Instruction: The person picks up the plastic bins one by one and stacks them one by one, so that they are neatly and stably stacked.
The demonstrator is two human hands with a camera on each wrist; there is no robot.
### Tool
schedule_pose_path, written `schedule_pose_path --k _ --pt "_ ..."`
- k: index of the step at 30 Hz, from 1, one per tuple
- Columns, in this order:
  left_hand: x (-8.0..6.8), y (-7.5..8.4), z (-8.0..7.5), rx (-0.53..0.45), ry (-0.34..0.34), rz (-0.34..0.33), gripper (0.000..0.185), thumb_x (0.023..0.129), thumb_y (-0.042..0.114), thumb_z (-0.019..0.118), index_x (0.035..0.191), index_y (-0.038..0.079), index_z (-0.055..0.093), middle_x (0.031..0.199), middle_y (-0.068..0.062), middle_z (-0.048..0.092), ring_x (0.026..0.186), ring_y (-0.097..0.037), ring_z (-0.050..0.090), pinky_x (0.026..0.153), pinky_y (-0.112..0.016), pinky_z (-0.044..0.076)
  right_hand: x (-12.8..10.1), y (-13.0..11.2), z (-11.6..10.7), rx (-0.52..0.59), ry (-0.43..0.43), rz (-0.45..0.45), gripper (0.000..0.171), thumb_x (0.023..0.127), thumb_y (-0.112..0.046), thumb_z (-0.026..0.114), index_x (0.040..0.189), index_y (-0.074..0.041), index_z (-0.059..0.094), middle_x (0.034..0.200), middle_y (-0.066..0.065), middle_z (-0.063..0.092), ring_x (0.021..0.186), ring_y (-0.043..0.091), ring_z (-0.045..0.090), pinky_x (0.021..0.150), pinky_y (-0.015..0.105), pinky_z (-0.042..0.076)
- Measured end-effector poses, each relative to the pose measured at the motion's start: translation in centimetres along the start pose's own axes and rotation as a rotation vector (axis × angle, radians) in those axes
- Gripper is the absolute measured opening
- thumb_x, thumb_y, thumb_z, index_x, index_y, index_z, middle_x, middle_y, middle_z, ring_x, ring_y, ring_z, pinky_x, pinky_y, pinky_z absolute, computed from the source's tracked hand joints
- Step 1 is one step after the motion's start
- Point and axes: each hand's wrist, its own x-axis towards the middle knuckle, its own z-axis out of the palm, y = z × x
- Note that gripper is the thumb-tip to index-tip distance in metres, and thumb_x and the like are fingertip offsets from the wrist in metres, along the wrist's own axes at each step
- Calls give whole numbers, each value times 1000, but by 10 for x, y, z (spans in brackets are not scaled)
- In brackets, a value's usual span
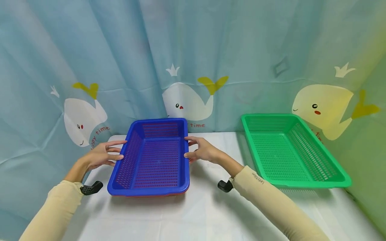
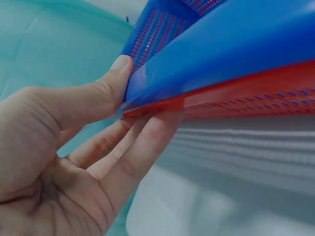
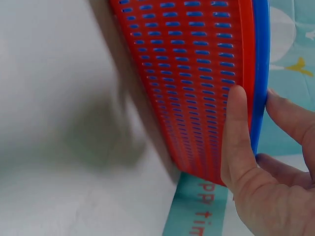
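Observation:
A blue plastic basket [image 1: 147, 192] with slotted walls sits nested inside a red basket [image 3: 192, 83] of like shape. In the head view little of the red one shows beyond a sliver under the front rim. My left hand [image 1: 101, 155] pinches the left side of both rims; in the left wrist view the thumb lies on the blue rim and the fingers are beneath the red one. At the opposite side, my right hand [image 1: 203, 150] grips the stacked rims between thumb and fingers, one finger lying along the red slotted wall in the right wrist view.
To the right stands a green slotted basket [image 1: 307, 184] on the white-covered table [image 1: 199, 214]. A light blue curtain [image 1: 126, 60] printed with whales hangs directly behind the table, and a green curtain side [image 1: 368, 160] borders the right. Both forearms wear cream sleeves and wrist-mounted black devices.

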Motion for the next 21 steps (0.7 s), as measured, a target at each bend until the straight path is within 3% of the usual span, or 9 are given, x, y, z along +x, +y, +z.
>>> schedule_pose_path --k 8,15,21 --pt "10 7 25 -51 -38 42 77 87 13 74 153 13 34 141 -29 44 108 -26 63 81 -48 57 -15 -4 -24 -36 -18 45 78 86 3 72 151 -4 30 138 24 41 81 36 71 81 48 57" --pt "24 17 52 -74 4 37 76 84 16 78 150 17 40 141 -28 46 105 -26 65 79 -46 58 -30 -4 -50 -85 -18 88 79 85 3 72 151 -3 28 141 27 37 84 34 71 80 49 57" --pt "36 24 72 -96 -12 64 75 85 14 77 150 16 40 143 -29 43 106 -27 65 78 -46 58 -44 -6 -69 -84 -26 124 81 86 4 70 152 -3 24 143 29 33 86 35 71 82 52 55"
